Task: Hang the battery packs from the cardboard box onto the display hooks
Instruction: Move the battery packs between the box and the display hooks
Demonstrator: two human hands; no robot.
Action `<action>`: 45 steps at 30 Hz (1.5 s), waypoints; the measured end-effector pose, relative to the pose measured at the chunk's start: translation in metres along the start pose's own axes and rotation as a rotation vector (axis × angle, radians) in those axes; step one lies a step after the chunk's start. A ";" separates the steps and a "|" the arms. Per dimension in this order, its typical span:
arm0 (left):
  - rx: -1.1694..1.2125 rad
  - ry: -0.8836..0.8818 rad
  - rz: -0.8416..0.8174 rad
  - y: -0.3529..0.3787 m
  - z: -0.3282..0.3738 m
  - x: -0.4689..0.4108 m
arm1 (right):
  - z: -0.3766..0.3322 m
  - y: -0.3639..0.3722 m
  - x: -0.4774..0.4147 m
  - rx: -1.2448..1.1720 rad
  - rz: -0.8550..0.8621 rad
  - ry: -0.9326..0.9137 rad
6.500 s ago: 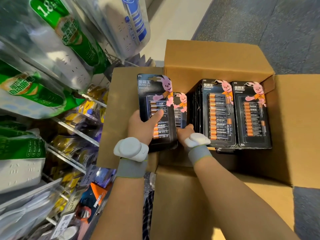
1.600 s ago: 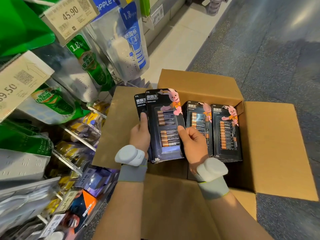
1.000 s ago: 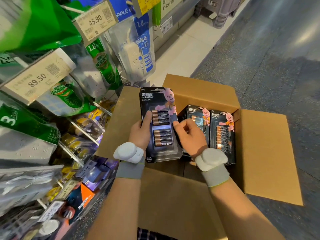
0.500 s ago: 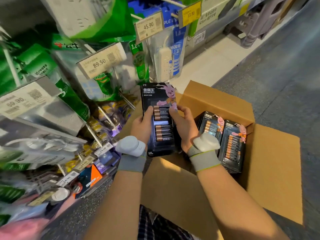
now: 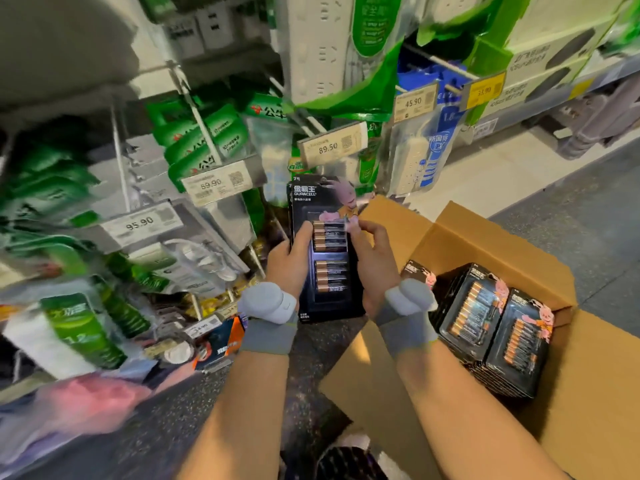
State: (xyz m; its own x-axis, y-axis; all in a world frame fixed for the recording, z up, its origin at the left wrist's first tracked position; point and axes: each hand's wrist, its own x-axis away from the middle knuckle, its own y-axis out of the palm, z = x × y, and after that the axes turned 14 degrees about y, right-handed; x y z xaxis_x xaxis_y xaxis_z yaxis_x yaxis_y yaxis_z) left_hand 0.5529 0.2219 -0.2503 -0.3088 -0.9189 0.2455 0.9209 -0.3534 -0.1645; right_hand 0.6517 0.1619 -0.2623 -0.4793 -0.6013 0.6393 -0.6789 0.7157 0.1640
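Gripping one battery pack [image 5: 330, 275] upright, left hand [image 5: 289, 261] clamping its left edge, right hand [image 5: 372, 265] curling round its right. Not yet hanging anything on the display hooks [image 5: 201, 126] up-left of the hands; leaving full stacks [image 5: 491, 327] lying in the cardboard box [image 5: 485, 244], right of the hands.

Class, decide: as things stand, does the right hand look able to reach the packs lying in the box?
Probably yes: the box is open, and its packs lie uncovered beside the right hand. That hand, though, grips the held pack with the left hand.
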 end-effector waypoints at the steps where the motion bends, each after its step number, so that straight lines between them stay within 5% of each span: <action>1: -0.017 0.010 0.011 -0.010 0.002 0.002 | 0.002 0.009 0.005 0.011 0.006 -0.016; 26: 0.228 0.122 0.200 -0.177 0.052 0.083 | 0.007 0.144 0.122 0.211 -0.101 -0.335; 45: 0.334 0.521 0.332 -0.288 0.151 0.142 | -0.054 0.248 0.241 0.199 -0.292 -0.606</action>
State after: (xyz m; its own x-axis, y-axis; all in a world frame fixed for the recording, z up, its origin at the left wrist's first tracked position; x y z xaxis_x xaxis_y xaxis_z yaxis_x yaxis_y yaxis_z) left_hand 0.2793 0.2194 -0.0235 0.0046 -0.9628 -0.2700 0.9843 -0.0433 0.1710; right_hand 0.3981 0.2134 -0.0269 -0.4482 -0.8926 0.0493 -0.8883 0.4509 0.0876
